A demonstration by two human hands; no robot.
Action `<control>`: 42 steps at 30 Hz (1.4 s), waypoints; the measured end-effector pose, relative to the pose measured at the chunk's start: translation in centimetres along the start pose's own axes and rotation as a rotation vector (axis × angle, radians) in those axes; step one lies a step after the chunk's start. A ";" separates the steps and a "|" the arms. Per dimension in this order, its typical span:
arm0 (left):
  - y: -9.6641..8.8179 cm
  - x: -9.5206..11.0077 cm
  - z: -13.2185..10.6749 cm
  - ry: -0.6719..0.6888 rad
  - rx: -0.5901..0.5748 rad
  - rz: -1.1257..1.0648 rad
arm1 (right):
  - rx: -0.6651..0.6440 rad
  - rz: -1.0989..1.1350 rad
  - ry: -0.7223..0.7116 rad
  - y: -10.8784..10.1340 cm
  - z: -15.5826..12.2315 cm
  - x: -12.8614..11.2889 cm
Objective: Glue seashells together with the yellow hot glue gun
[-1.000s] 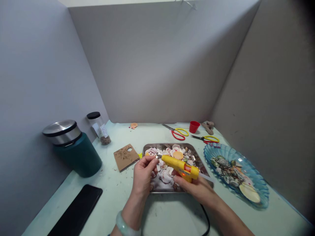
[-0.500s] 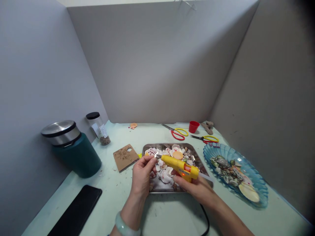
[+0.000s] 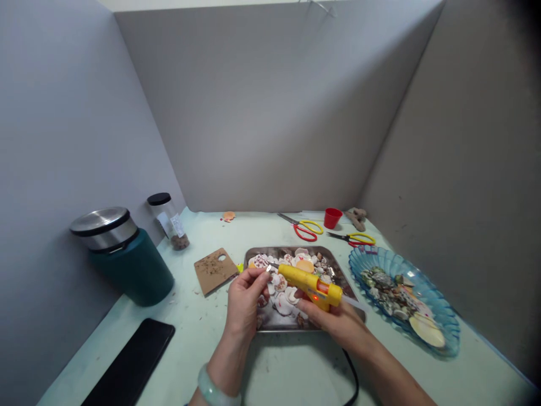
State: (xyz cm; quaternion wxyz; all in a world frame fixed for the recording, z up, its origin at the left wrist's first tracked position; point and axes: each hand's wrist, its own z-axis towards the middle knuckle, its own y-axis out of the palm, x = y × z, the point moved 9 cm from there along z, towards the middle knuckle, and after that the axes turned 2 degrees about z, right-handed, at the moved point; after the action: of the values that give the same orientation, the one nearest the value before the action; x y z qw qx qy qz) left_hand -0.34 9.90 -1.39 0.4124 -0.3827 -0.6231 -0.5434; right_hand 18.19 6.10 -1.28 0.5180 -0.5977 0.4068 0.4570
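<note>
My right hand [image 3: 327, 316] is wrapped round the grip of a yellow hot glue gun [image 3: 302, 277] with a lit orange light and a clear glue stick out of its back. Its nozzle points left, close to my left fingertips. My left hand [image 3: 247, 299] is closed in a pinch on a small shiny, whitish piece [image 3: 269, 269], too small to name. Both hands are over the near part of a metal tray [image 3: 264, 328] of seashells [image 3: 283, 304], partly hiding it.
A blue glass dish [image 3: 448, 316] of shells stands right. Two pairs of scissors [image 3: 306, 230], a red cup [image 3: 332, 218] and an orange shell [image 3: 229, 216] lie behind. Left are a cardboard piece [image 3: 213, 273], a jar [image 3: 171, 223], a teal flask [image 3: 135, 270] and a black phone [image 3: 131, 361]. A cord [image 3: 353, 372] runs nearer.
The glue gun's nozzle has shifted slightly up and right, away from the small piece. The piece has turned a little in my left fingertips. Both hands are otherwise nearly still.
</note>
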 end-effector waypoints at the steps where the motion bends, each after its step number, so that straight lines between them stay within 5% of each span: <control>1: 0.0 0.0 0.0 -0.001 -0.001 0.001 | 0.008 0.004 0.006 0.0 0.0 0.1; 42: 0.2 0.6 -0.4 0.028 0.026 0.064 | -0.032 -0.011 -0.046 0.0 0.0 -0.6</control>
State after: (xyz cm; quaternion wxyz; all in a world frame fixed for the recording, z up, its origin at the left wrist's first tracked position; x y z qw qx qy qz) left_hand -0.37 9.58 -0.78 0.4432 -0.3896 -0.6117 -0.5269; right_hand 18.06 6.12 -0.71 0.5203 -0.5974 0.3840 0.4743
